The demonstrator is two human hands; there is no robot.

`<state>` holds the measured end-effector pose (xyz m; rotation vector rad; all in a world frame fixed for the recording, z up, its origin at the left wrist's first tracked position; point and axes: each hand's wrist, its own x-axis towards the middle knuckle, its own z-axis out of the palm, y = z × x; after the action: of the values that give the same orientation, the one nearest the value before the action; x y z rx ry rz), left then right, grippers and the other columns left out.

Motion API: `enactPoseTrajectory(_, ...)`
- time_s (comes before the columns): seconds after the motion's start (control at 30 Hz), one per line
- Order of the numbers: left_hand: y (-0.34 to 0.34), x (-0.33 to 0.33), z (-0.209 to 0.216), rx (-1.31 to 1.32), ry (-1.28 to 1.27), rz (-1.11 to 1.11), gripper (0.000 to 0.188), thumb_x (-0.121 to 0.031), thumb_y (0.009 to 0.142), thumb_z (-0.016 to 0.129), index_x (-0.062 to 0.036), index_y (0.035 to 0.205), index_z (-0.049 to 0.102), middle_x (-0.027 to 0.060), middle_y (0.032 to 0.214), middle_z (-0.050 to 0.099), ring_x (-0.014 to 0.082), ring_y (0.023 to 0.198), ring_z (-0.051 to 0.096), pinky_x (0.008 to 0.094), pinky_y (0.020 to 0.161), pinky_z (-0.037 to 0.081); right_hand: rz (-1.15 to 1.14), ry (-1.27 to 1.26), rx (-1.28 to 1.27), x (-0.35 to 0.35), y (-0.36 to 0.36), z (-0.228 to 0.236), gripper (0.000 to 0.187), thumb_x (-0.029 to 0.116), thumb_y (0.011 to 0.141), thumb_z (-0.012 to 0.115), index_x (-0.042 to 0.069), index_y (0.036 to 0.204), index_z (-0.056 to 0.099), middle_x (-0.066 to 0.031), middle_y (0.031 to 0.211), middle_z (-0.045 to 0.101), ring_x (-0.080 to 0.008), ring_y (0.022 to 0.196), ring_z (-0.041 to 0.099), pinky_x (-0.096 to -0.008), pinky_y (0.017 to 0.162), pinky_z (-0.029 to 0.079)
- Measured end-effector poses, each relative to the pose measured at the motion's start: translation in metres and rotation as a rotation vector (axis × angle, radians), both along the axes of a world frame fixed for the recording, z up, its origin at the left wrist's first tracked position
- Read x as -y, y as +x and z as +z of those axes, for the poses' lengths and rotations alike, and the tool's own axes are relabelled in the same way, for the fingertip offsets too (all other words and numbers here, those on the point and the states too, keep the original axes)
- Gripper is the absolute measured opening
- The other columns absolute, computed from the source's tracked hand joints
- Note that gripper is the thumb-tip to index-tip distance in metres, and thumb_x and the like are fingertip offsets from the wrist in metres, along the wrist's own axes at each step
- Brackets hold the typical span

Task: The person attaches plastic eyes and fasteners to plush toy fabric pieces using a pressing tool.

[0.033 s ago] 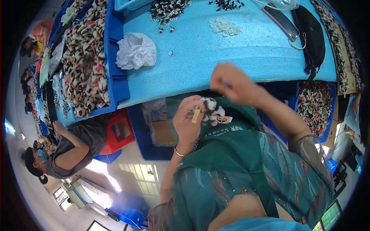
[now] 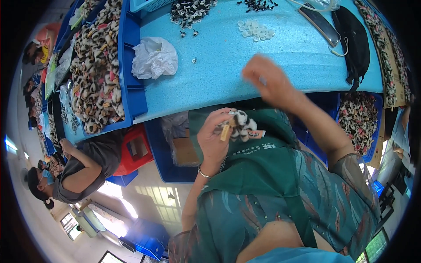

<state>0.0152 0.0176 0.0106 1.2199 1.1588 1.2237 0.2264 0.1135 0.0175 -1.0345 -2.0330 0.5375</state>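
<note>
My left hand (image 2: 215,136) is closed around a small plush toy (image 2: 242,123) in front of the green apron. Black, white and brown fur shows on the toy, with a yellowish tag and a pinkish tag hanging from it. My fingers hide part of its body. Over the near edge of the blue table, my right hand (image 2: 269,81) is raised and curled, smeared by motion, so its fingertips and anything in them cannot be made out. Beyond it on the table lie several translucent white rings (image 2: 255,30) and a heap of small black-and-white parts (image 2: 190,13).
A blue bin (image 2: 131,83) heaped with plush pieces stands at the left, beside a crumpled white bag (image 2: 154,58). A phone (image 2: 320,24) and black pouch (image 2: 352,41) lie far right. Another plush-filled bin (image 2: 357,122) is lower right. A co-worker (image 2: 83,166) sits left.
My right hand has moved up and slightly farther over the table, away from the toy. My left hand has tilted the plush toy slightly; its grip stays.
</note>
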Motion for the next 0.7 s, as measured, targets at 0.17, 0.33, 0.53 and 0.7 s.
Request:
enactPoseTrajectory(0.17,0.006,0.001,-0.001,-0.150,0.084,-0.129,0.033,0.012,0.070,0.065,-0.0072,0.097,0.068,0.0121,0.101,0.065,0.0218,0.094,0.060,0.0276,0.078,0.047,-0.279,0.306,0.452,-0.068,0.046,-0.023,0.020,0.004,0.079,0.058,0.008,0.097,0.065,-0.0068,0.084,0.052,-0.0242,0.081,0.054,-0.0361,0.072,0.041)
enactPoseTrajectory(0.33,-0.001,0.004,-0.005,-0.312,0.195,-0.101,0.035,0.012,0.067,0.064,-0.0109,0.094,0.068,0.0111,0.100,0.066,0.0244,0.084,0.057,0.0292,0.073,0.045,-0.250,0.353,0.551,-0.074,0.051,-0.021,0.017,0.006,0.078,0.059,0.009,0.093,0.064,-0.0060,0.082,0.052,-0.0238,0.079,0.054,-0.0356,0.072,0.040)
enactPoseTrajectory(0.53,-0.003,0.005,0.000,-0.159,0.244,-0.064,0.038,0.016,0.067,0.061,-0.0088,0.095,0.070,0.0111,0.104,0.059,0.0203,0.085,0.056,0.0266,0.076,0.046,-0.113,0.108,0.299,-0.022,0.010,-0.008,0.010,0.011,0.081,0.064,0.009,0.091,0.064,-0.0055,0.079,0.059,-0.0247,0.074,0.057,-0.0358,0.071,0.040)
enactPoseTrajectory(0.7,-0.006,0.012,-0.002,-0.118,0.233,-0.024,0.033,0.014,0.068,0.066,-0.0074,0.092,0.072,0.0090,0.104,0.055,0.0185,0.091,0.055,0.0265,0.079,0.044,0.108,-0.452,-0.047,0.037,-0.040,0.012,0.008,0.009,0.081,0.069,0.005,0.088,0.069,-0.0041,0.081,0.065,-0.0159,0.074,0.060,-0.0304,0.075,0.044)
